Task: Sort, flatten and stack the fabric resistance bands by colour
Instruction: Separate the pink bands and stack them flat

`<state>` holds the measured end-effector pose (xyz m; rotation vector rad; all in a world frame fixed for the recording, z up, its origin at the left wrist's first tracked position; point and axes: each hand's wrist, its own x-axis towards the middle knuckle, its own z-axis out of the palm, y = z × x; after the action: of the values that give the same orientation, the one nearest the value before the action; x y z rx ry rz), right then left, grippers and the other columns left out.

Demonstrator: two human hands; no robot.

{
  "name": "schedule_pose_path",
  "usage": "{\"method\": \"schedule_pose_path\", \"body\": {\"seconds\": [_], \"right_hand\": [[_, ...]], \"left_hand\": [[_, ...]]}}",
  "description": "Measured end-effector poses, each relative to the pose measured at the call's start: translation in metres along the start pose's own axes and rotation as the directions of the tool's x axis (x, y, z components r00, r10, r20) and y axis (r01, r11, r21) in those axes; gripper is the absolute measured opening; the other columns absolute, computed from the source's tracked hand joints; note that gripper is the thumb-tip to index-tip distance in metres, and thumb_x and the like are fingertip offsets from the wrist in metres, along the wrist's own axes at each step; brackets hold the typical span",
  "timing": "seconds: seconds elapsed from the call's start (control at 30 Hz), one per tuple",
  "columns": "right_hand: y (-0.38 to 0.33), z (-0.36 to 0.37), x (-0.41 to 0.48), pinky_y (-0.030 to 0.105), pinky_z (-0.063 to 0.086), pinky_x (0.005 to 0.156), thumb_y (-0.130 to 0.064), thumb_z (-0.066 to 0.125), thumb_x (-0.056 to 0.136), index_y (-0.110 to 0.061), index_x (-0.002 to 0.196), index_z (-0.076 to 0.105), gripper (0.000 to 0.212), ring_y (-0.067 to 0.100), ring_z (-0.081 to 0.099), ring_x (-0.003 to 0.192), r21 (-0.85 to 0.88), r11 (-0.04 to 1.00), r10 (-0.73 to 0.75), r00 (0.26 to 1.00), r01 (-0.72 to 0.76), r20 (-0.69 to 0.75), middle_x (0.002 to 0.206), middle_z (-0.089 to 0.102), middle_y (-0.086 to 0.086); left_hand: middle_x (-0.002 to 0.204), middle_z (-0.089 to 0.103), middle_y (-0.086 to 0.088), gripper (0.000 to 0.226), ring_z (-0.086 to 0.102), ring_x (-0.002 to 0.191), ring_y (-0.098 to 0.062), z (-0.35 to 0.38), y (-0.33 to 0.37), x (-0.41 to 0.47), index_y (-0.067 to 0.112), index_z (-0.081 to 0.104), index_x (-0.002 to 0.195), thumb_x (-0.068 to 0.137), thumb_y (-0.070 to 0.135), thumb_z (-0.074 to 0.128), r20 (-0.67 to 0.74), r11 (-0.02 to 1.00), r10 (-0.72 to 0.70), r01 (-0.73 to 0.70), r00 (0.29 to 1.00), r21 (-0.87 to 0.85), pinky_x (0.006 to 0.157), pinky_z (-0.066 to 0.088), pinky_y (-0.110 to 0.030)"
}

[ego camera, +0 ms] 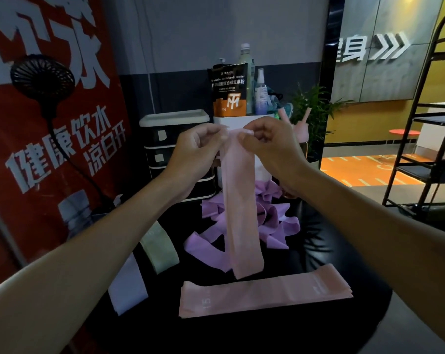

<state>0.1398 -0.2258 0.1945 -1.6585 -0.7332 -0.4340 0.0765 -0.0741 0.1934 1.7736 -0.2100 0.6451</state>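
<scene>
Looked down from the head view past both forearms. Held up a pink band (240,200) by its top edge: pinched one corner between thumb and fingertips of the left hand (190,154), pinched the other corner the same way with the right hand (270,149), other fingers loosely curled in, the two hands close together. Let it hang flat and untwisted over the black table (344,264), lower end close above the far edge of the pink stack (264,292) (touching or just clear, could not tell). Showed that stack flattened and lying crosswise at the near side of the table, edges roughly aligned, a pale printed mark near its left end. Behind the hanging strip, heaped loose and crumpled: the purple bands (282,226), a few loops spilling toward the near left. Left of that heap, flat and partly hidden by the left forearm: a green band (160,249) and, nearer, a pale band (128,287), both apart from the pink stack. Farther back: a black-and-white drawer unit (175,149), a black-and-orange pouch (229,90), a spray bottle (261,90). At far left, a red banner (50,149) with white characters, a black fan (41,75) in front of it; at right, a plant (316,106) and a black rack (433,123).
</scene>
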Motion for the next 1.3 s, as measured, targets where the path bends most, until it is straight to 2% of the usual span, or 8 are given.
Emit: {"method": "schedule_pose_path", "body": {"seconds": [0.1,0.3,0.47,0.6,0.7,0.9,1.13,1.3], "right_hand": [[-0.001,0.000,0.000,0.018,0.047,0.062,-0.021,0.069,0.089,-0.021,0.084,0.064,0.007,0.005,0.053,0.066,-0.009,1.000,-0.006,1.000,0.006,-0.003,0.076,0.061,-0.001],[-0.002,-0.003,-0.001,0.011,0.039,0.055,-0.022,0.069,0.090,-0.011,0.083,0.065,0.013,-0.001,0.044,0.057,-0.017,1.000,-0.002,1.000,0.002,0.000,0.070,0.054,-0.004],[-0.003,-0.004,-0.003,0.019,0.047,0.064,-0.024,0.067,0.091,-0.008,0.083,0.066,0.018,0.008,0.055,0.067,0.011,1.000,0.028,0.999,-0.028,0.029,0.079,0.065,0.010],[-0.006,-0.005,-0.006,0.002,0.040,0.064,-0.022,0.066,0.092,-0.011,0.083,0.063,0.014,0.007,0.054,0.065,0.030,0.999,0.038,0.998,-0.040,0.054,0.070,0.062,0.004],[-0.006,-0.005,-0.006,0.011,0.045,0.060,-0.020,0.068,0.091,-0.014,0.085,0.062,0.009,0.007,0.054,0.065,0.061,0.997,0.048,0.997,-0.051,0.053,0.071,0.063,0.003],[-0.008,-0.006,-0.006,0.015,0.049,0.064,-0.016,0.069,0.089,-0.015,0.089,0.062,0.007,0.009,0.058,0.068,0.056,0.997,0.043,0.998,-0.046,0.054,0.077,0.065,0.007],[-0.007,-0.009,-0.009,0.022,0.056,0.070,0.001,0.073,0.081,-0.015,0.102,0.060,0.029,0.000,0.062,0.067,0.062,0.993,0.093,0.993,-0.097,0.073,0.080,0.063,-0.002],[-0.009,-0.012,-0.011,0.029,0.058,0.079,-0.001,0.072,0.083,-0.016,0.111,0.060,0.034,0.001,0.065,0.076,0.096,0.986,0.126,0.987,-0.135,0.098,0.089,0.065,-0.005]], "left_hand": [[0.097,0.076,-0.006,0.017,0.074,0.091,-0.023,0.000,0.003,-0.001,0.007,0.067,0.112,0.096,0.010,0.062,-0.029,0.999,0.042,-0.042,0.999,0.009,0.081,0.062,-0.040],[0.085,0.076,-0.006,0.014,0.072,0.078,-0.019,0.000,0.001,-0.002,0.006,0.071,0.098,0.099,0.012,0.059,-0.043,0.996,0.076,-0.074,0.996,0.049,0.077,0.061,-0.039],[0.088,0.075,-0.010,0.018,0.073,0.084,-0.027,0.002,0.000,-0.003,0.003,0.072,0.099,0.100,0.014,0.058,-0.057,0.995,0.070,-0.066,0.996,0.071,0.078,0.061,-0.044],[0.089,0.075,-0.012,0.016,0.072,0.087,-0.031,0.002,-0.001,-0.002,0.003,0.072,0.100,0.099,0.013,0.058,-0.058,0.996,0.059,-0.055,0.997,0.072,0.078,0.061,-0.047],[0.090,0.076,-0.012,0.015,0.072,0.088,-0.031,0.001,0.000,-0.002,0.004,0.071,0.102,0.099,0.012,0.059,-0.052,0.997,0.053,-0.050,0.997,0.057,0.079,0.061,-0.046],[0.094,0.075,-0.015,0.015,0.072,0.091,-0.034,0.002,0.000,-0.003,0.001,0.068,0.108,0.097,0.008,0.061,-0.062,1.000,0.025,-0.024,0.998,0.010,0.080,0.060,-0.047],[0.098,0.075,-0.013,0.018,0.072,0.095,-0.031,0.002,0.001,-0.003,0.011,0.067,0.106,0.090,0.004,0.070,-0.071,0.998,-0.004,-0.001,0.997,-0.061,0.085,0.060,-0.047],[0.099,0.073,-0.011,0.027,0.072,0.096,-0.027,0.004,0.003,-0.003,0.013,0.067,0.105,0.085,-0.005,0.070,-0.085,0.996,0.007,-0.014,0.996,-0.085,0.079,0.061,-0.034]]}}
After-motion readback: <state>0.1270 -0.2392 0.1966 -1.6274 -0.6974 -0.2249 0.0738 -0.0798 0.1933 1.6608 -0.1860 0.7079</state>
